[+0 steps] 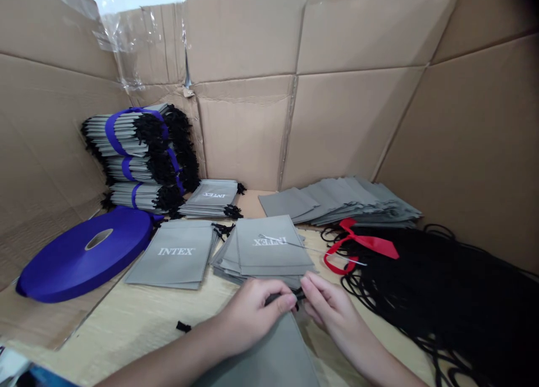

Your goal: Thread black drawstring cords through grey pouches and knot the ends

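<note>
My left hand (pixel 252 314) and my right hand (pixel 326 305) meet at the top edge of a grey fabric bag (pixel 269 359) that lies flat in front of me. Both pinch a black drawstring (pixel 297 295) at the bag's mouth. Just beyond my fingers lies a stack of grey INTEX bags (pixel 265 252) with a thin metal needle (pixel 278 241) on top. A second INTEX stack (pixel 174 255) lies to its left.
A purple ribbon roll (pixel 84 252) lies at the left. Behind it stand bundled bags (pixel 138 156) tied with purple ribbon. A fan of plain grey bags (pixel 341 201) lies at the back right. Black cords (pixel 442 286) with a red ribbon (pixel 362 244) fill the right. Cardboard walls (pixel 345 112) surround the table.
</note>
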Tool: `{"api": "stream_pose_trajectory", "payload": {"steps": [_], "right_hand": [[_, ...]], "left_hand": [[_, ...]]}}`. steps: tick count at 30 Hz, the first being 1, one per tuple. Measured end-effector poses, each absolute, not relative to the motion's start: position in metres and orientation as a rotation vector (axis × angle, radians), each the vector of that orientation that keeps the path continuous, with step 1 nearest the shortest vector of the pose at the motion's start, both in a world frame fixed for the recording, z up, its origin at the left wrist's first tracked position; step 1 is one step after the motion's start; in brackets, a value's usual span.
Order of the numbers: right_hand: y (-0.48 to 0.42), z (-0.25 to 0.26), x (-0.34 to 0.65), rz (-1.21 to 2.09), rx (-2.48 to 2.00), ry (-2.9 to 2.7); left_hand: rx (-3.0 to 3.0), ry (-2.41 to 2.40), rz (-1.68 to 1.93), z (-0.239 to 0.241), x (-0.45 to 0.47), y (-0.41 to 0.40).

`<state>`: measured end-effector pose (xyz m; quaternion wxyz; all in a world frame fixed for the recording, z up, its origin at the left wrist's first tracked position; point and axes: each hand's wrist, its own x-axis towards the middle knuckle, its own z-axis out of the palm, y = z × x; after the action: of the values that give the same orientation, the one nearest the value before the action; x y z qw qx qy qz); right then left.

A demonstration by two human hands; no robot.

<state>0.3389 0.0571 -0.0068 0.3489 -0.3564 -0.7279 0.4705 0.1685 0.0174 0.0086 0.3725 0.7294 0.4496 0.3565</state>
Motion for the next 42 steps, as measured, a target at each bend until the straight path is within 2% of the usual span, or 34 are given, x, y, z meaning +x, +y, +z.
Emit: {"api": "stream_pose_trajectory", "payload": {"steps": [3,10,18,22,27,35,42], "right_hand": [[0.055,-0.008,0.336,1.384,-0.899,-1.745],[0.047,-0.011,0.332,1.396,-0.74,-1.82],[0.046,-0.008,0.329,1.42,-0.76,-1.896],[0.045,-0.013,0.331,1.25,-0.848,-2.008],[0.046,-0.017,0.337,0.865,-0.94,-2.252],[0.052,-0.016,0.342,0.135,-0.712,-2.459],[0.057,-0.005,0.345,-0.097,-0.43,-2.457]], "left_hand": [[1.854,1.098,0.928,0.01,0.168,0.018],[1.41,0.967,1.116,0.008,0.166,0.029],[1.265,0.918,1.055,0.012,0.164,0.032],[1.21,0.953,1.055,0.01,0.165,0.03],[0.84,0.938,1.036,0.004,0.166,0.025],[0.539,0.938,0.896,0.008,0.162,0.026],[0.496,0.9,0.809,0.006,0.163,0.026]]}}
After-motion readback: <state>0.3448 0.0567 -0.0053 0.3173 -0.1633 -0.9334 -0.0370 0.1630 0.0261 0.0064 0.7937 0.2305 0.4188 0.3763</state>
